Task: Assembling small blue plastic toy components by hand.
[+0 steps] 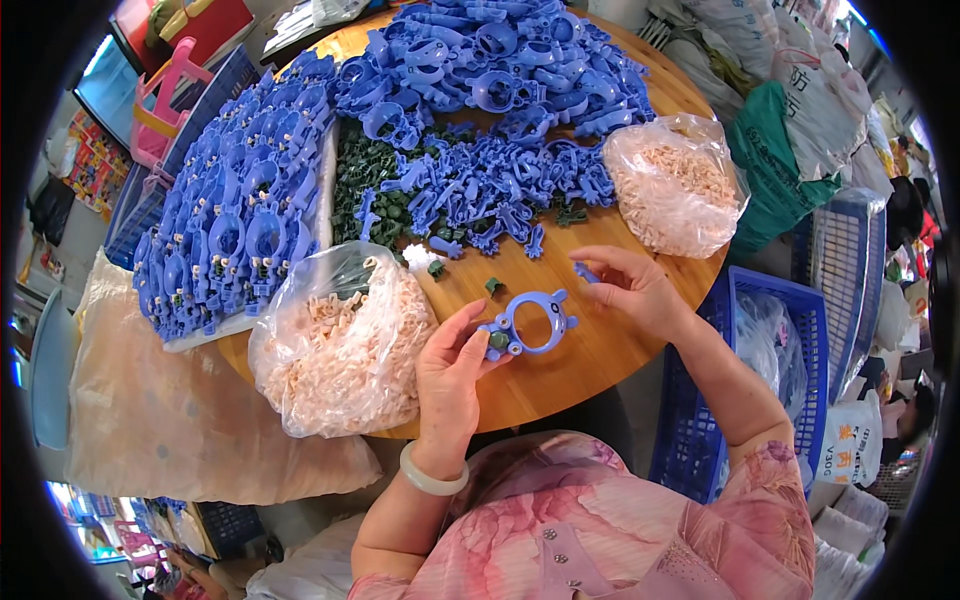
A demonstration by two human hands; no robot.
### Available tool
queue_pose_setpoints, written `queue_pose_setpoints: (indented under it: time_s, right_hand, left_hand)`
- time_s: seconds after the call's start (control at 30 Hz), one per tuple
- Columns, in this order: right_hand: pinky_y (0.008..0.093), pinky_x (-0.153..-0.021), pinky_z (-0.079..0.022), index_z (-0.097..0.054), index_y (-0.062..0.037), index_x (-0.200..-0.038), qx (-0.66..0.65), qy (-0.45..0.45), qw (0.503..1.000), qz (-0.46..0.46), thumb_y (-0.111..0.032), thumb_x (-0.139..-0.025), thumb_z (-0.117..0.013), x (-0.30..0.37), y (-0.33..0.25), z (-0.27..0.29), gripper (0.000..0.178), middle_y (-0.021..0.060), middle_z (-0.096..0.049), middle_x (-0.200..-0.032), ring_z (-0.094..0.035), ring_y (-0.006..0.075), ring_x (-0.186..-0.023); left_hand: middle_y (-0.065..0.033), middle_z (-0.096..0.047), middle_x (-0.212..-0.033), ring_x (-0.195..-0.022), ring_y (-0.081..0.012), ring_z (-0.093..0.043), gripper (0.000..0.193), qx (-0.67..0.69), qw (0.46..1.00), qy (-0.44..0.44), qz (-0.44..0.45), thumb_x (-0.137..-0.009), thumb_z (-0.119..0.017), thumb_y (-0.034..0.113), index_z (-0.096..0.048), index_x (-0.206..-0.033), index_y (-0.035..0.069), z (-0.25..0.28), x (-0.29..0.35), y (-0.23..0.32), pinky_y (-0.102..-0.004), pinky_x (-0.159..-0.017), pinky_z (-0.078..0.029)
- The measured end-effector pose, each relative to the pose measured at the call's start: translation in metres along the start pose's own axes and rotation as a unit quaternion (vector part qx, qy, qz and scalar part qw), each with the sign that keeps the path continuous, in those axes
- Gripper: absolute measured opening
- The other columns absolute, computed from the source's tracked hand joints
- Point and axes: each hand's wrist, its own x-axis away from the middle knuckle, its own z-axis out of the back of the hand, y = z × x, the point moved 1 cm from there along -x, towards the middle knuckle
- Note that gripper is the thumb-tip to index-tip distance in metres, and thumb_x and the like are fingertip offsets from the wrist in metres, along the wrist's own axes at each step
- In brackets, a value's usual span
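Hands are working over the round wooden counter [590, 350]. The left hand [450, 375] is grasping a blue plastic ring [530, 322] with small ears, just above the counter edge, its thumb pressing on a green plug [498, 341]. The right hand [630, 290] is pinching a small blue piece [585, 271], perhaps a clip. Two clear bags of pale pink parts [345, 345] are lying beside heaps of blue parts [490, 70].

Glossy blue plastic ring piece [530, 322] over a smooth, varnished wooden tabletop [590, 360].
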Motion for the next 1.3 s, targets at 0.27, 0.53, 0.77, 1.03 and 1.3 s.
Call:
queue_pose_setpoints:
  time_s: [0.27, 0.53, 0.77, 1.03, 1.3]
  right_hand:
    - [0.0306, -0.063, -0.046, -0.059, -0.0040, -0.112, 0.316, -0.016, 0.941, 0.119, -0.009, -0.079, -0.067, 0.004, -0.002, 0.000, 0.034, 0.0073, -0.058, -0.082, -0.057, 0.0189, -0.072]
    - [0.0345, -0.072, -0.048, -0.061, -0.0093, -0.113, 0.412, -0.090, 0.901, 0.102, -0.008, -0.080, -0.064, 0.002, -0.025, 0.013, 0.034, 0.0104, -0.060, -0.091, -0.059, 0.0262, -0.083]
    - [0.0352, -0.076, -0.049, -0.065, -0.0123, -0.106, 0.468, -0.121, 0.831, 0.276, -0.002, -0.078, -0.062, -0.014, -0.016, 0.017, 0.030, 0.0095, -0.059, -0.106, -0.059, 0.0272, -0.090]
    - [0.0355, -0.070, -0.050, -0.064, -0.0065, -0.106, 0.409, -0.035, 0.882, 0.231, 0.000, -0.076, -0.064, 0.002, -0.005, 0.010, 0.030, 0.0106, -0.062, -0.093, -0.060, 0.0299, -0.083]
    - [0.0292, -0.069, -0.044, -0.060, -0.0071, -0.117, 0.304, -0.023, 0.933, 0.190, -0.006, -0.087, -0.056, 0.010, -0.013, -0.001, 0.031, 0.0095, -0.052, -0.087, -0.054, 0.0235, -0.081]
  left_hand:
    - [-0.0107, -0.062, -0.102, -0.089, -0.0188, -0.065, 0.032, -0.005, 1.000, -0.006, -0.009, -0.093, -0.049, 0.004, -0.050, -0.124, -0.004, -0.001, 0.000, 0.000, -0.0344, -0.077, -0.057]
    - [-0.0097, -0.062, -0.102, -0.088, -0.0175, -0.065, 0.032, -0.003, 1.000, -0.007, -0.007, -0.093, -0.049, 0.004, -0.050, -0.124, -0.004, 0.001, 0.000, -0.001, -0.0339, -0.077, -0.057]
    - [-0.0100, -0.063, -0.100, -0.087, -0.0166, -0.065, 0.031, -0.001, 1.000, 0.001, -0.007, -0.093, -0.049, 0.004, -0.050, -0.124, -0.004, 0.000, 0.001, 0.001, -0.0337, -0.077, -0.057]
    - [-0.0092, -0.062, -0.099, -0.086, -0.0144, -0.063, 0.032, 0.009, 1.000, -0.007, -0.002, -0.093, -0.050, 0.003, -0.050, -0.124, -0.004, -0.002, 0.000, 0.001, -0.0324, -0.078, -0.056]
    - [-0.0099, -0.063, -0.099, -0.086, -0.0158, -0.065, 0.032, 0.003, 1.000, -0.007, -0.007, -0.093, -0.049, 0.003, -0.050, -0.124, -0.004, 0.000, 0.000, -0.001, -0.0322, -0.077, -0.057]
